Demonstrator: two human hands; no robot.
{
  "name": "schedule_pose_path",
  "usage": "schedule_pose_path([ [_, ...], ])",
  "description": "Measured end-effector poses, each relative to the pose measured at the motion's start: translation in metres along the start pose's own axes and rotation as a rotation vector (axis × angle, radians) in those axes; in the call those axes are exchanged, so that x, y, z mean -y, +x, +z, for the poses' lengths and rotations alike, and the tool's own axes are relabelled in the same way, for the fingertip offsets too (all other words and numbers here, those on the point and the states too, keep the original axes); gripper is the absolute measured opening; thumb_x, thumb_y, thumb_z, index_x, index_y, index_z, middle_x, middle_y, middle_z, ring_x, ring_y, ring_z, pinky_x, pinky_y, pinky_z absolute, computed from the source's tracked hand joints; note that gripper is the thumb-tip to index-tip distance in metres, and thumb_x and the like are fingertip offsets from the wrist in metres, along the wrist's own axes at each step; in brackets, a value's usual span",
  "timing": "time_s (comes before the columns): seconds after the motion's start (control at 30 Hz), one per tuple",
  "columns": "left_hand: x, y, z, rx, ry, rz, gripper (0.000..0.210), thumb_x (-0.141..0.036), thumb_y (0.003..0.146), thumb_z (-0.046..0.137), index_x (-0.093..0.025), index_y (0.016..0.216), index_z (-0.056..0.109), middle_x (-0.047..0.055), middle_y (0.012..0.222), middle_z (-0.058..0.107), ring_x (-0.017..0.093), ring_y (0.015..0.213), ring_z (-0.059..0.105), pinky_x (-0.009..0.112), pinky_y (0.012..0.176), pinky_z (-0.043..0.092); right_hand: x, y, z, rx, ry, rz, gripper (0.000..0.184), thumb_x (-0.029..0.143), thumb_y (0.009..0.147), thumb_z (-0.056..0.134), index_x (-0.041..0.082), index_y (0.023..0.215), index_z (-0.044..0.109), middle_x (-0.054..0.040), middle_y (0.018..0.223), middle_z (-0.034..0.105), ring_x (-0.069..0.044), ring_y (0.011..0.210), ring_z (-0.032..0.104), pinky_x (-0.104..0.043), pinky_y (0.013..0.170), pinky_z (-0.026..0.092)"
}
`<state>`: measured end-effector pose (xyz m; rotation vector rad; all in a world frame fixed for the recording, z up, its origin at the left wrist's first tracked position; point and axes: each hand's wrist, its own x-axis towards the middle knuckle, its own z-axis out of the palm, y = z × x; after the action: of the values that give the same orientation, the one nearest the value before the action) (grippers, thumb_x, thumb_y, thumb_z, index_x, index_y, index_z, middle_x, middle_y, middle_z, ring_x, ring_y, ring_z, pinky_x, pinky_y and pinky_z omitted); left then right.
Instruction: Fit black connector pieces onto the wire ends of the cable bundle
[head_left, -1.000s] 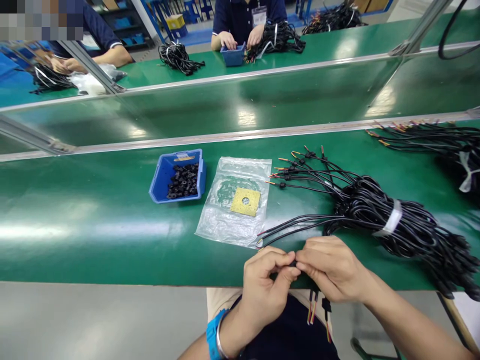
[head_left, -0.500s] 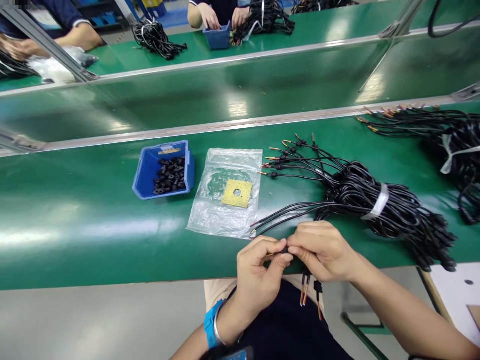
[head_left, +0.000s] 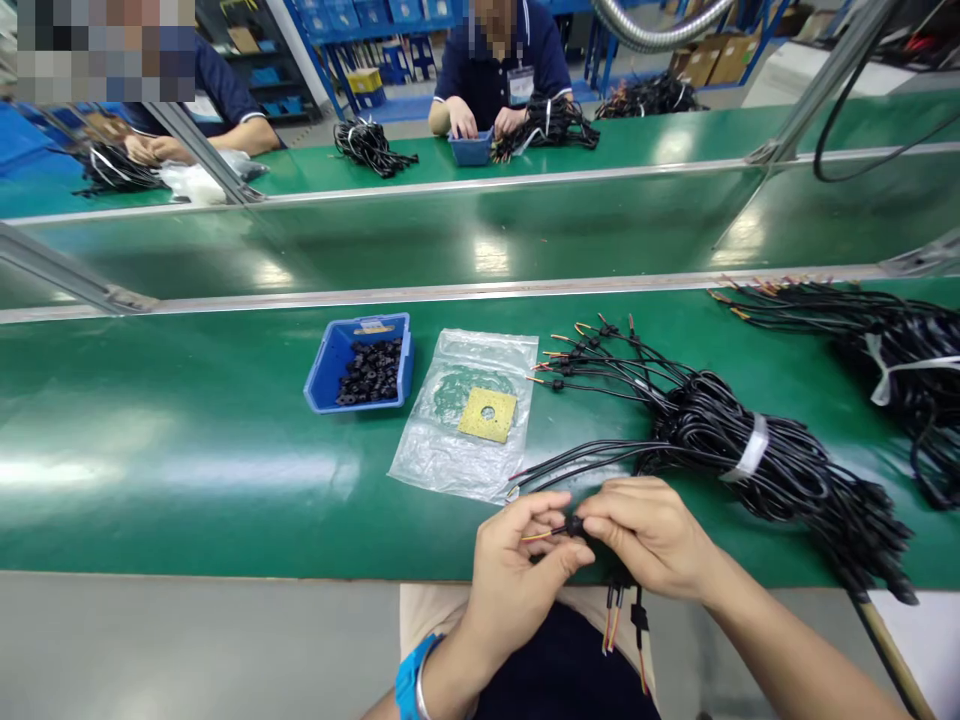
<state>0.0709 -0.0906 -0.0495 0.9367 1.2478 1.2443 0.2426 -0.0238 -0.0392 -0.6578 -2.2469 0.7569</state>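
My right hand (head_left: 656, 535) pinches a black cable right behind a small black rubber grommet (head_left: 574, 526) threaded on it. Thumb and forefinger of my left hand (head_left: 514, 575) are parted around the grommet; the cable's thin coloured wire ends (head_left: 537, 537) lie across its other fingers. To the right rests a large bundle of black cables (head_left: 720, 420), bound with a white tie (head_left: 750, 448). Several of its upper cable ends carry grommets. A few more ends with coloured wires (head_left: 613, 615) hang over the bench edge below my right hand.
A blue bin (head_left: 358, 365) of black grommets (head_left: 373, 372) stands left of a clear plastic bag (head_left: 435, 460) with a yellow square sponge (head_left: 487, 414) on it. Another cable bundle (head_left: 900, 350) lies far right. Beyond the metal-framed divider (head_left: 480, 292), two people work at a green bench.
My left thumb and forefinger have come apart from the grommet, which now shows between them. My right hand keeps its pinch. The view has tilted up, showing more of the people opposite.
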Motion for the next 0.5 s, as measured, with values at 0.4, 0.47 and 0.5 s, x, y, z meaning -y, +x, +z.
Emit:
schedule_pose_path([
  [0.4, 0.0019, -0.0015, -0.0018, 0.000, 0.053, 0.127, 0.010, -0.017, 0.074, 0.079, -0.015, 0.082, 0.074, 0.006, 0.076, 0.073, 0.016, 0.068, 0.069, 0.024, 0.061, 0.057, 0.0013, 0.0029, 0.0007, -0.009, -0.016, -0.021, 0.025, 0.023, 0.100, 0.044, 0.018, 0.081, 0.059, 0.0014, 0.061, 0.057, -0.011, 0.052, 0.048, -0.025, 0.052, 0.035],
  [0.47, 0.0022, 0.0002, -0.0007, -0.026, 0.089, 0.239, 0.007, -0.016, 0.073, 0.080, -0.016, 0.078, 0.076, 0.006, 0.076, 0.073, 0.017, 0.069, 0.069, 0.023, 0.060, 0.057, 0.0014, 0.0031, 0.0010, 0.002, -0.009, -0.023, 0.025, 0.022, 0.100, 0.043, 0.018, 0.080, 0.058, 0.0014, 0.060, 0.056, -0.011, 0.052, 0.048, -0.025, 0.052, 0.034],
  [0.5, 0.0026, 0.0008, 0.0001, -0.032, 0.092, 0.273, 0.007, -0.015, 0.072, 0.080, -0.016, 0.078, 0.076, 0.006, 0.076, 0.072, 0.017, 0.068, 0.069, 0.023, 0.058, 0.056, 0.0015, 0.0032, 0.0010, 0.010, -0.006, -0.026, 0.025, 0.022, 0.100, 0.043, 0.018, 0.079, 0.057, 0.0014, 0.060, 0.056, -0.011, 0.052, 0.048, -0.025, 0.052, 0.034],
])
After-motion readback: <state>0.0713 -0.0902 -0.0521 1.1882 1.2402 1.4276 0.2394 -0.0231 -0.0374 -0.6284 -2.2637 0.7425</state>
